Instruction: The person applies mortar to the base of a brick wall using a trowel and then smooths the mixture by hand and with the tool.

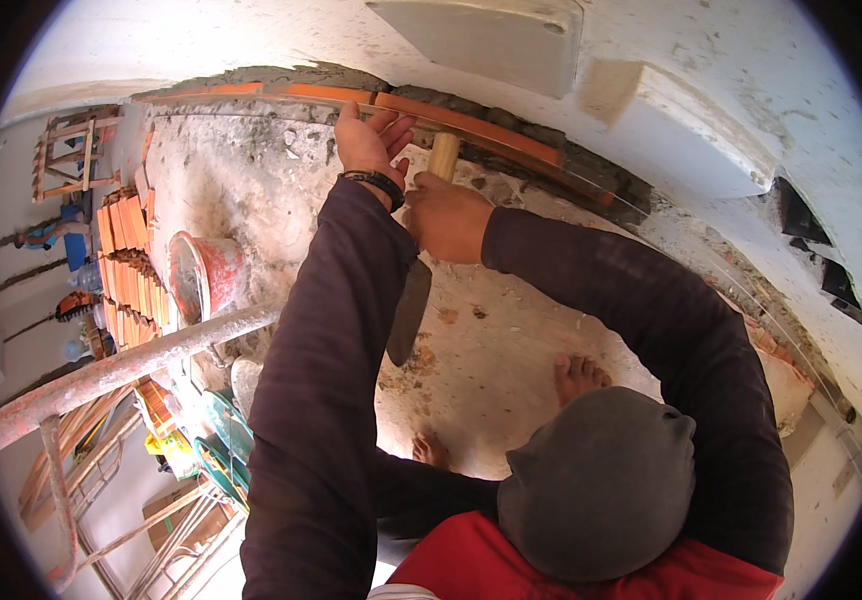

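- Orange bricks [476, 125] lie end to end just beyond my hands, their row running left to right along the white wall [321, 40].
- My right hand [448, 218] is clamped around the trowel [410, 318]; its long axis runs near to far, wooden handle [444, 155] pointing at the bricks, blade [408, 330] toward me.
- My left hand [366, 143], palm up and empty, has its fingers apart, left of the handle and near the row; whether it touches a brick I cannot tell.
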Motion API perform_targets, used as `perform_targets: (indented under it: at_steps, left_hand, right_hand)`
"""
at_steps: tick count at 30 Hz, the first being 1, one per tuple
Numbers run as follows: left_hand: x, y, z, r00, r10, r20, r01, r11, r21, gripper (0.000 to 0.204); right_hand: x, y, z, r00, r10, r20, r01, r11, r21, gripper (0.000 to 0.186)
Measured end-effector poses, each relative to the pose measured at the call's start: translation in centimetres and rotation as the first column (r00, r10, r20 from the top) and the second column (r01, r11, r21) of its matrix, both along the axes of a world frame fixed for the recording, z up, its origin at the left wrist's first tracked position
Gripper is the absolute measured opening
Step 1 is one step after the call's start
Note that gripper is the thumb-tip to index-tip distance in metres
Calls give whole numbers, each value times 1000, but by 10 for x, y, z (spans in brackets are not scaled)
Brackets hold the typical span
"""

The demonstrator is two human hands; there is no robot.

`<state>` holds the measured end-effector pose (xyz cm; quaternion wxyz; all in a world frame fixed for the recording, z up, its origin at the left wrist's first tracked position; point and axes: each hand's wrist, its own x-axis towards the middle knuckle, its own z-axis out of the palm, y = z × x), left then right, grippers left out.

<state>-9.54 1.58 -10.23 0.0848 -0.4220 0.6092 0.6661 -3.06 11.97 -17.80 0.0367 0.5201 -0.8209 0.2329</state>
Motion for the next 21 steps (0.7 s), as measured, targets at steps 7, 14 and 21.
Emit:
perform_targets:
  at_steps: [7,14,21]
  left_hand:
    - [1,-1,-4,1000,10,-10,-10,1000,12,65]
    - [2,1,-3,1000,16,-4,-16,999,38,64]
    - [7,3,-1,1000,-6,12,5,998,62,62]
  right_hand:
    - [-1,-6,3,984,-12,176,11,1000,10,17]
    - [4,-4,5,984,-34,176,42,998,-40,18]
    - [18,4,6,992,-42,121,43,999,-8,15]
